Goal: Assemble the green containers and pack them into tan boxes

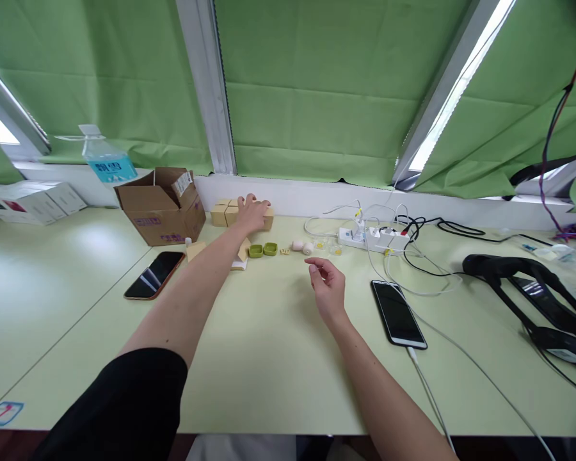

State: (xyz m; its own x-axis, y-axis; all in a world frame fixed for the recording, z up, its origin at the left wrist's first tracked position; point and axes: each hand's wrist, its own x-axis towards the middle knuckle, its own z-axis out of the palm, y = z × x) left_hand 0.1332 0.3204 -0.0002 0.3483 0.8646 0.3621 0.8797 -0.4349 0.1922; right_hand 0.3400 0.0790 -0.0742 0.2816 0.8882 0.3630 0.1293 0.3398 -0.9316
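Observation:
My left hand (251,214) reaches far across the table and lies on top of a row of small tan boxes (219,212) by the wall, fingers closed over the right-hand one. My right hand (327,286) hovers over the pale green table (269,346), fingers loosely curled, thumb and forefinger close together, nothing visible in them. Ahead of it lie two small green cases (263,250), a tiny tan piece (285,251), two white egg-like things (302,246) and small clear pieces with yellow (327,245).
An open cardboard box (160,205) and a water bottle (106,161) stand at the back left. A phone (154,274) lies at left, a charging phone (398,313) at right. A power strip (374,239) with cables and a black headset (532,288) fill the right side.

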